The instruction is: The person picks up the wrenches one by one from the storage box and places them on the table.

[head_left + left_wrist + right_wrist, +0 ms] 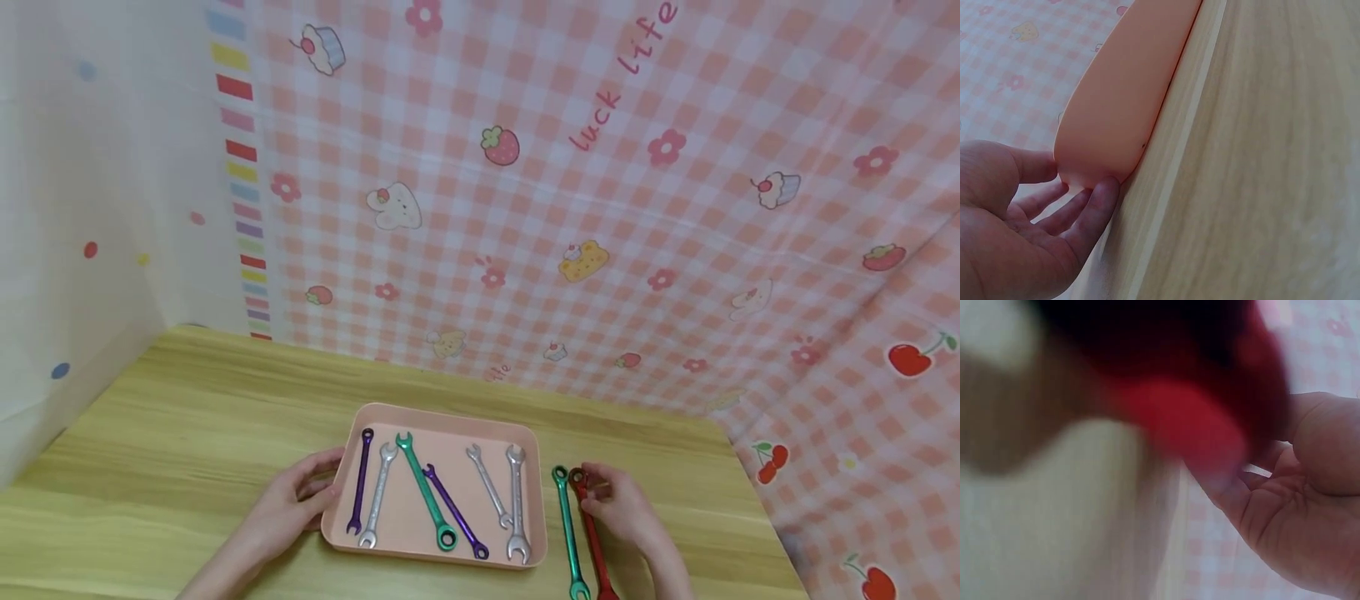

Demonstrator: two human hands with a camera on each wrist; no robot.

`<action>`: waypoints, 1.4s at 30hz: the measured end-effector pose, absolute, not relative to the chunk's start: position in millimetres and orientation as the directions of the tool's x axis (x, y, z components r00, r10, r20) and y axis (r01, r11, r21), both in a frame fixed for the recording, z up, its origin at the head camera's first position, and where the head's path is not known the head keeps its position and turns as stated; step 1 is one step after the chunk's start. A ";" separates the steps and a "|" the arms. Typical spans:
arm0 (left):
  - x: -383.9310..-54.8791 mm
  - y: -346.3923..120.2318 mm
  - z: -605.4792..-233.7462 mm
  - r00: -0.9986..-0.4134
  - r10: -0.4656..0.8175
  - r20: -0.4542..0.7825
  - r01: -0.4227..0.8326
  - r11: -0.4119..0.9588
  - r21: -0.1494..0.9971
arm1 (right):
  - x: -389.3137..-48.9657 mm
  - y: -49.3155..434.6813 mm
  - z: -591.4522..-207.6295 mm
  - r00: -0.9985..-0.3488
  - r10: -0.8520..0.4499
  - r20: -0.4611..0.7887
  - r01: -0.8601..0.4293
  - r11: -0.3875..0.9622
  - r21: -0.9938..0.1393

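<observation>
At 12 o'clock, beyond the wooden table (150, 433), a checked cloth (450, 208) is seen. Six wrenches (425, 487) are held in the pink tray (450, 427). From the right hand (618, 504), the tray lies at 9 o'clock, with a loose green wrench (568, 533) interposed. The red wrench (596, 542), just at its 8 o'clock, is pinched by thumb and fingers. By the left hand (296, 496), the tray, at 3 o'clock, is gripped with bent fingers.

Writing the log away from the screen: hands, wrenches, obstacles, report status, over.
Left hand on left edge of pink tray. Right hand pinching red wrench. Six wrenches in tray. Loose green wrench between red wrench and tray.
</observation>
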State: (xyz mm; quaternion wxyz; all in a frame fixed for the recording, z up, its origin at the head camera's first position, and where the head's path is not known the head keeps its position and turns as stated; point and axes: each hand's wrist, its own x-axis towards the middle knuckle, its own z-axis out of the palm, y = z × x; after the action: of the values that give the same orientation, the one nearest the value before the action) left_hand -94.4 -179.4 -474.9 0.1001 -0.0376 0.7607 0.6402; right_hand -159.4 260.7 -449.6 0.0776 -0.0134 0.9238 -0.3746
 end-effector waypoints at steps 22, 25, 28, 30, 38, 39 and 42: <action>-96.8 -179.0 -479.5 -0.974 0.061 -0.217 -0.203 0.182 0.962 | -158.7 251.5 -451.4 -0.994 -0.068 -0.085 0.001 0.773 -0.634; -96.6 -179.0 -479.7 -0.973 0.063 -0.221 -0.207 0.179 0.962 | -159.5 250.6 -453.0 -0.995 -0.073 -0.074 -0.012 0.788 -0.615; -96.1 -178.8 -480.1 -0.971 0.059 -0.230 -0.217 0.172 0.961 | -160.5 250.0 -453.9 -0.994 -0.070 -0.083 -0.007 0.803 -0.596; -95.9 -178.7 -480.6 -0.972 0.063 -0.226 -0.212 0.174 0.962 | -160.5 250.0 -454.0 -0.993 -0.068 -0.092 -0.001 0.806 -0.592; -95.9 -179.5 -480.5 -0.970 0.068 -0.234 -0.218 0.188 0.958 | -158.4 249.1 -451.1 -0.993 -0.064 -0.097 0.007 0.798 -0.603; -96.0 -179.5 -480.4 -0.970 0.070 -0.234 -0.217 0.190 0.957 | -158.2 249.2 -450.7 -0.993 -0.062 -0.097 0.009 0.797 -0.604; -96.6 -179.5 -480.1 -0.970 0.073 -0.233 -0.215 0.196 0.957 | -156.9 250.2 -449.0 -0.993 -0.055 -0.104 0.019 0.799 -0.601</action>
State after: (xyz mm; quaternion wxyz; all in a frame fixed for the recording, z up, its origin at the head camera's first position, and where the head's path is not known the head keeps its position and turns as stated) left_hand -96.6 -179.5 -480.1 0.1139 -0.0463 0.7648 0.6324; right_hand -156.9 250.2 -449.0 0.0581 -0.0094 0.9466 -0.3171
